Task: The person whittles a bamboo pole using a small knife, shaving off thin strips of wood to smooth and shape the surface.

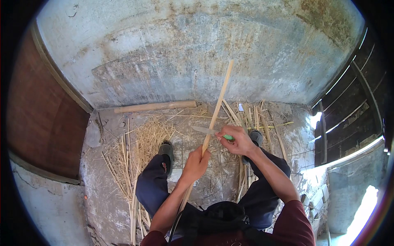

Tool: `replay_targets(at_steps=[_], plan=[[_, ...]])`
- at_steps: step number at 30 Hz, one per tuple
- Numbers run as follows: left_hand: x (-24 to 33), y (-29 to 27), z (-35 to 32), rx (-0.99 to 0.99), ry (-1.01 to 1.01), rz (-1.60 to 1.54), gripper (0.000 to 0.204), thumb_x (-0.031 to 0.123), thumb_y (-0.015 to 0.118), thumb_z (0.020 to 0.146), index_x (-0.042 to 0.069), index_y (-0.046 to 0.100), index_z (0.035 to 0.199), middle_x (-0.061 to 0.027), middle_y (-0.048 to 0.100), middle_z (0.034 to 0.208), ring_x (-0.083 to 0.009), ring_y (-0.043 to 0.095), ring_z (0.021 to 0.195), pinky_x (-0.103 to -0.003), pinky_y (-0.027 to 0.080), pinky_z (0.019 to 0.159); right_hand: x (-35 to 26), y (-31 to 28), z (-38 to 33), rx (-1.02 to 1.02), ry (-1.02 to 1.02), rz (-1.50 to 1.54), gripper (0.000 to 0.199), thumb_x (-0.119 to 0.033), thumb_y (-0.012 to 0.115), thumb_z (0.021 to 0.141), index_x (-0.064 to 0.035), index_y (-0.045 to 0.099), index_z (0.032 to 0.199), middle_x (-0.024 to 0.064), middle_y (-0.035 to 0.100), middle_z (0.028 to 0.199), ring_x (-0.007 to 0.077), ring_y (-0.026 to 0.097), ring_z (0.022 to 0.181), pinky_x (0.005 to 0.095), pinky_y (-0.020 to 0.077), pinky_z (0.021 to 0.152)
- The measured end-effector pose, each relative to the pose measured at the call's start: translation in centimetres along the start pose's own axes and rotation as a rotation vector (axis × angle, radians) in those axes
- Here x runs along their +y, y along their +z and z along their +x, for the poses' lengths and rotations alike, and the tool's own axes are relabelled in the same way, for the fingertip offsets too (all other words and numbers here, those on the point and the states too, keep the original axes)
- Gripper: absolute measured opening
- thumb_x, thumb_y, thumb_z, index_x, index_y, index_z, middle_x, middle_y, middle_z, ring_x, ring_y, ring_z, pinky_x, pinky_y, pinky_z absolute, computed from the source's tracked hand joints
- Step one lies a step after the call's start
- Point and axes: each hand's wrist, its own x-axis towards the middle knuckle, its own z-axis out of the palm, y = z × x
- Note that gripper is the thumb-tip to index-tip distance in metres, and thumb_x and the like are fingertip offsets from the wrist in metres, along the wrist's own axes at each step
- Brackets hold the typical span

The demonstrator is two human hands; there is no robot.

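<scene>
My left hand (196,165) is closed around a long, pale bamboo strip (222,95), which slants up and away from my lap toward the wall. Just beyond that grip, a knife (202,130) lies across the strip, its blade pointing left. My right hand (236,140) is wrapped round the knife's green handle. Blade and strip appear to touch where they cross. The strip's lower part runs beneath my left forearm.
A heap of shavings (152,134) lies beside my left shoe (166,152). Split strips (128,180) are spread at left, with more near my right shoe (255,137). A bamboo pole (156,106) rests along the stained wall (197,53). Brown boards (49,110) stand at left.
</scene>
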Motion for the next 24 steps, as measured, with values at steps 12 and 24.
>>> replay_targets(at_steps=[12, 24], plan=[[0.9, -0.4, -0.4, -0.001, 0.034, 0.064, 0.026, 0.016, 0.055, 0.107, -0.008, 0.060, 0.101, -0.0239, 0.059, 0.064, -0.0375, 0.066, 0.057, -0.049, 0.044, 0.056, 2.2, -1.0, 0.9, 0.071, 0.023, 0.088, 0.008, -0.003, 0.073, 0.094, -0.0034, 0.072, 0.101, 0.0130, 0.074, 0.090, 0.0274, 0.071, 0.070, 0.0389, 0.0503, 0.056], [0.2, -0.2, -0.5, 0.000, 0.037, 0.079, 0.026, 0.017, 0.054, 0.108, -0.006, 0.059, 0.098, -0.0252, 0.060, 0.066, -0.0403, 0.065, 0.059, -0.050, 0.045, 0.058, 0.3, 0.1, 0.2, 0.045, -0.117, -0.069, 0.004, -0.003, 0.074, 0.095, -0.0014, 0.071, 0.096, 0.0132, 0.072, 0.086, 0.0278, 0.070, 0.071, 0.0395, 0.0520, 0.062]])
